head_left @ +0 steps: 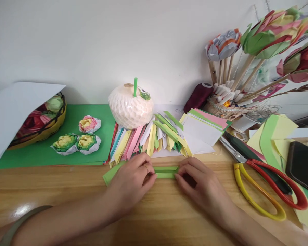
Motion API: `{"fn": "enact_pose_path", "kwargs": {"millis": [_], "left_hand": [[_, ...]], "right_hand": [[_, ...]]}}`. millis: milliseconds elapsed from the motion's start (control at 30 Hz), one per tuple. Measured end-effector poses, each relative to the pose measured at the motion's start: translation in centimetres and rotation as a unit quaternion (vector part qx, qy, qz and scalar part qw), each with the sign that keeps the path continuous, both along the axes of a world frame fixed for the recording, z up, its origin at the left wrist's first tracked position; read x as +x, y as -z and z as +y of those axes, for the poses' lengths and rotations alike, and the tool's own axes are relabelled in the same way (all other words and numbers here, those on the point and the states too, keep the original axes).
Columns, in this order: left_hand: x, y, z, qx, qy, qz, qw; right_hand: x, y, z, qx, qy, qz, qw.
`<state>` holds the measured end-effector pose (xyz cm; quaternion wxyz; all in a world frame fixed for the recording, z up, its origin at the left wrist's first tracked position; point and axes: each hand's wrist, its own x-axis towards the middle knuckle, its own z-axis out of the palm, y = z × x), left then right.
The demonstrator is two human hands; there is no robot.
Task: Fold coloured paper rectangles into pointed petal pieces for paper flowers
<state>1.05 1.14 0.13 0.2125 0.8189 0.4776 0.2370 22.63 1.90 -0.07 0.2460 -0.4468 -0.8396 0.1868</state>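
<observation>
A light green paper strip (166, 175) lies on the wooden table, with a lengthwise fold along its visible middle. My left hand (135, 179), a ring on one finger, is closed on the strip; the strip's left end sticks out beyond it. At the strip's right end, my right hand (199, 179) pinches the paper between thumb and fingers. Just behind both hands lies a heap of folded paper strips (151, 140) in yellow, pink, green and white. Parts of the strip under my fingers are hidden.
Red-and-yellow-handled scissors (242, 160) and a black phone (303, 165) lie at right. Behind the heap stands a white round container (130, 106) with a green straw. Three paper flowers (89, 123) rest on green sheets (74, 111). Flowers on sticks fill a basket (220, 107).
</observation>
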Motion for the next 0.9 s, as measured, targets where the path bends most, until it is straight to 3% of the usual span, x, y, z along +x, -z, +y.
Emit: {"fn": "enact_pose_path", "kwargs": {"millis": [200, 600, 900], "left_hand": [[-0.3, -0.1, -0.2, 0.018, 0.014, 0.004, 1.000], [-0.5, -0.1, -0.4, 0.029, 0.027, 0.005, 0.999], [-0.1, 0.0, -0.3, -0.027, -0.005, -0.015, 1.000]], "right_hand": [[-0.2, 0.4, -0.1, 0.039, 0.001, -0.027, 0.999], [-0.2, -0.1, -0.1, 0.045, -0.002, -0.034, 0.998], [0.8, -0.1, -0.2, -0.036, -0.021, -0.006, 0.999]]}}
